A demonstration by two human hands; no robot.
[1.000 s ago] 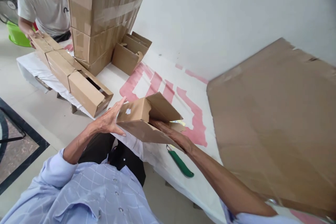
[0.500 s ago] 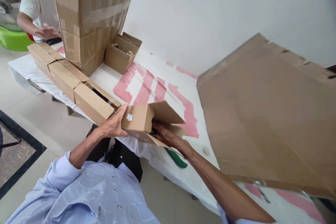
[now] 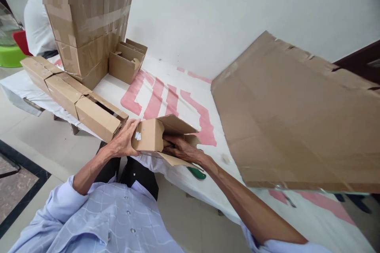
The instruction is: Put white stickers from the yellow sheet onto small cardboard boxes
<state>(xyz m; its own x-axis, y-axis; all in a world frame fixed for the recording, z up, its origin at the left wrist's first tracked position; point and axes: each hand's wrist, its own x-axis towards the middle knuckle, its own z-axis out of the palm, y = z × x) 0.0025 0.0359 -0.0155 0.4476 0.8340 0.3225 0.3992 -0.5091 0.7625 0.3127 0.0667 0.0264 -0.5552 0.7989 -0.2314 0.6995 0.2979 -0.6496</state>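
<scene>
Small cardboard box sits at the near edge of the surface, its lid flap raised and its open side turned to the right — a small white sticker shows on its closed end. Left hand is pressed flat against that closed end, fingers spread over it and gripping the box. Right hand reaches into the open side, fingers curled around an inner flap and grasping it. Just under the right wrist a green-handled tool lies on the surface, partly hidden. To the left, touching or nearly touching the small box, a row of long cartons runs along the surface edge. Behind the row stands a stack of taped cartons, with an open folded box beside it. A large cardboard sheet covers the right part of the surface. Behind the stack another person in a white shirt is partly visible.
</scene>
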